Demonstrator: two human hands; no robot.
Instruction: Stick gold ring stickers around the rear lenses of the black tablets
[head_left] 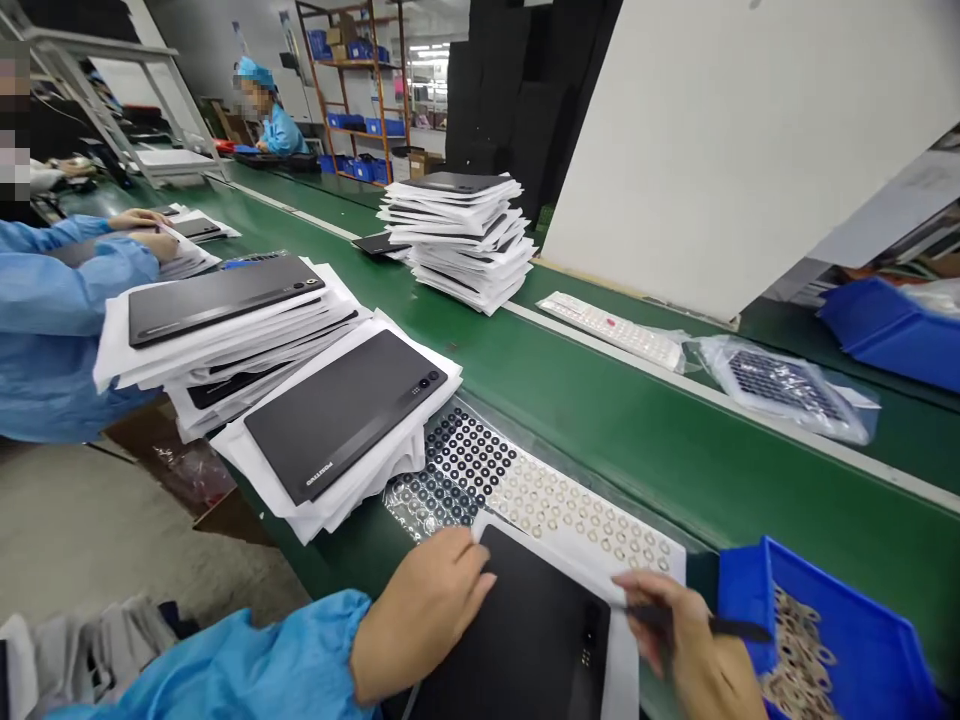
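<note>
A black tablet back cover (532,630) lies on a white sheet in front of me, its camera openings at the right. My left hand (427,605) grips its far left edge, fingers closed around the corner. My right hand (694,645) is by its right edge, closed on slim black tweezers (739,628); slight blur hides their tips. Just beyond the cover is a sheet of ring stickers (570,500), black rings on its left part and pale ones on its right. Beside my right hand stands a blue bin (862,630) holding many loose rings (799,650).
Stacks of covers with white sheets (341,420) (225,300) rise at the left, and a taller stack (469,240) stands farther back. Bagged sheets (787,385) lie across the white line on the green bench (540,365). Blue-sleeved co-workers (75,290) sit at the left.
</note>
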